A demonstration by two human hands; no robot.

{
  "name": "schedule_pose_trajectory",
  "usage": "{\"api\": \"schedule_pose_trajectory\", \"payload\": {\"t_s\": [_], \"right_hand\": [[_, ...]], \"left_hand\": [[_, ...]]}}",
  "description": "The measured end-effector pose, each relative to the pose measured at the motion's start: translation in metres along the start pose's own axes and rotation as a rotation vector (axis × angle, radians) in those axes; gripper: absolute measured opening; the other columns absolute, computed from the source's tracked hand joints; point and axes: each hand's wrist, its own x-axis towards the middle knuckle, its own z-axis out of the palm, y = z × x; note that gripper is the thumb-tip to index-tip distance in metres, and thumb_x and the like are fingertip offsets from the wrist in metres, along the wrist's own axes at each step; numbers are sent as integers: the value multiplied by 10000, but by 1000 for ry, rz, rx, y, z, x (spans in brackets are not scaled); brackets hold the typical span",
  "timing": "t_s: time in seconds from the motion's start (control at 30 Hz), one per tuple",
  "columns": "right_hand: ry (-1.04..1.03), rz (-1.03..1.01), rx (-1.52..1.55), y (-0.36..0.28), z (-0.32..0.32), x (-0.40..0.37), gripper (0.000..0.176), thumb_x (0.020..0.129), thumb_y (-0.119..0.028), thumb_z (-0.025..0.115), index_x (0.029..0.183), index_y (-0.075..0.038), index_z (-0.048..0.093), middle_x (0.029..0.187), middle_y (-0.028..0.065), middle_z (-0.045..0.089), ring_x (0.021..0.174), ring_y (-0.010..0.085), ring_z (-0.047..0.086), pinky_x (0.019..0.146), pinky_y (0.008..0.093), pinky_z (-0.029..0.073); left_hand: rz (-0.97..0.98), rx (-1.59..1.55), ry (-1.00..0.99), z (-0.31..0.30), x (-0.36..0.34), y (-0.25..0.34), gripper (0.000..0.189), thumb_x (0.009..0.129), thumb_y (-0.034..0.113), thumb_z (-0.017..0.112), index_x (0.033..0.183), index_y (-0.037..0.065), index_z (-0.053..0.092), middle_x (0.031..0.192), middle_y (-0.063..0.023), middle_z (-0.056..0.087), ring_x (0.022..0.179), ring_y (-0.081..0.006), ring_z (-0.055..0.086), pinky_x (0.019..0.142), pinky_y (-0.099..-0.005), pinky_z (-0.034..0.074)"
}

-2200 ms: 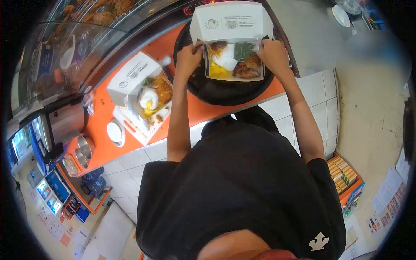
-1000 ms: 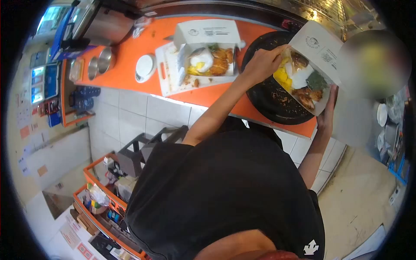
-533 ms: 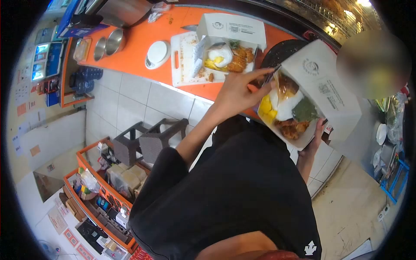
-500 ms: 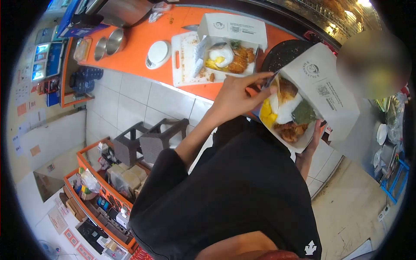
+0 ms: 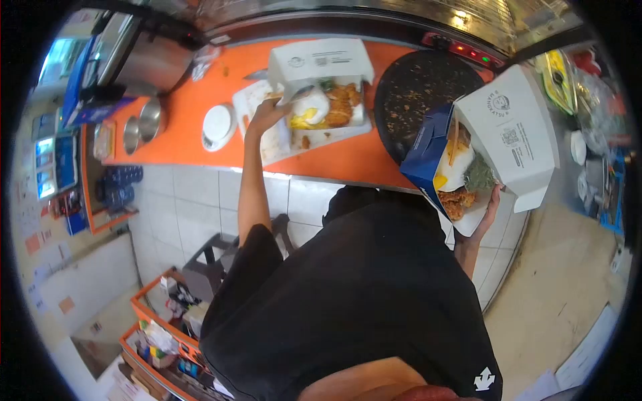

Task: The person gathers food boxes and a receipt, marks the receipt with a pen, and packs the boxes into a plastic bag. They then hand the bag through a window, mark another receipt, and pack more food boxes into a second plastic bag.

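Note:
My right hand (image 5: 487, 217) supports an open takeaway box (image 5: 428, 144), blue outside with a printed white lid, from its lower right side. The box is tilted and holds white rice, yellow pieces, a dark green leafy bit and fried cutlet. My left hand (image 5: 266, 115) is at the left edge of a second open takeaway box (image 5: 366, 120) on the counter. Its fingers are closed, slightly blurred; what they grip is hidden. Rice (image 5: 312, 107), yellow pieces and sliced fried cutlet (image 5: 342, 105) lie inside that box.
The second box stands on a white cutting board (image 5: 274, 151) with crumbs, a knife (image 5: 255, 75) beyond it. A round black tray (image 5: 414, 87) with crumbs is to the right. A white kitchen scale (image 5: 217, 125) and metal bowls (image 5: 152, 117) stand left on the orange counter (image 5: 180, 147).
My left hand has left the held box and moved left to the box on the cutting board. The held box remains in my right hand. My view has shifted.

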Motion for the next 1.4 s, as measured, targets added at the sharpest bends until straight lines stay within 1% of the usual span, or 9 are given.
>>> {"api": "schedule_pose_trajectory", "payload": {"t_s": [0.17, 0.3, 0.43, 0.53, 0.67, 0.83, 1.03, 1.27, 1.4], "right_hand": [[236, -57, 190, 0, -23, -21, 506, 910, -386, 439, 1280, -44, 394, 1253, 98, 472, 1154, 225, 459, 982, 369, 356], [204, -162, 289, 2, -51, -47, 500, 895, -389, 457, 1244, -33, 416, 1216, 103, 495, 1104, 222, 495, 956, 365, 386], [250, -126, 455, 51, -57, -33, 463, 890, -386, 465, 1207, -49, 447, 1155, 115, 536, 1053, 228, 536, 925, 375, 424], [286, -121, 588, 51, -59, -32, 490, 881, -398, 483, 1217, -44, 438, 1166, 123, 529, 1051, 244, 539, 910, 402, 443], [502, -162, 587, 73, -63, -30, 472, 849, -420, 566, 1182, -100, 468, 1114, 86, 533, 1037, 224, 539, 855, 412, 478], [413, -268, 718, 74, -75, -39, 721, 820, -512, 547, 1369, -126, 284, 1363, 54, 367, 1207, 203, 425, 965, 389, 399], [540, -352, 930, 82, -159, -121, 672, 821, -469, 553, 1344, -119, 317, 1339, 83, 395, 1149, 223, 479, 938, 401, 418], [1006, -874, 949, 88, -275, -353, 576, 849, -432, 511, 1293, -96, 364, 1237, 127, 463, 1118, 255, 490, 939, 392, 415], [1178, -1160, 921, 119, -331, -447, 559, 850, -446, 504, 1252, -70, 405, 1193, 111, 503, 1059, 232, 530, 879, 374, 457]], "left_hand": [[136, 247, 81, 23, 15, -26, 297, 797, 255, 533, 898, -19, 589, 762, -157, 617, 718, -320, 580, 659, -409, 449], [339, 328, 224, 23, 49, -142, 461, 892, 303, 368, 1224, -6, 454, 1272, -204, 416, 1220, -336, 345, 1023, -416, 263], [135, -577, 156, 39, 57, -120, 533, 889, 383, 415, 1229, -28, 419, 1180, -167, 443, 1151, -282, 388, 997, -380, 287], [138, -511, 292, 38, 53, -54, 491, 886, 334, 436, 1219, -28, 430, 1185, -165, 476, 1110, -286, 451, 952, -410, 361], [471, -216, 399, 50, 103, 31, 483, 883, 333, 438, 1211, -21, 439, 1176, -160, 484, 1098, -280, 459, 944, -405, 369], [821, -162, 261, 145, 135, 160, 472, 880, 331, 441, 1201, -14, 450, 1164, -155, 495, 1083, -272, 470, 933, -399, 379], [1015, -199, 132, 251, 68, 255, 459, 876, 330, 445, 1190, -4, 464, 1149, -148, 507, 1065, -263, 483, 921, -392, 391], [1152, -256, -383, 425, -93, 355, 445, 871, 328, 450, 1177, 6, 480, 1132, -140, 522, 1044, -252, 498, 907, -384, 406], [996, -250, -1189, 589, -215, 423, 417, 887, 305, 440, 1181, 11, 470, 1139, -138, 520, 1010, -258, 533, 867, -378, 443]]}}
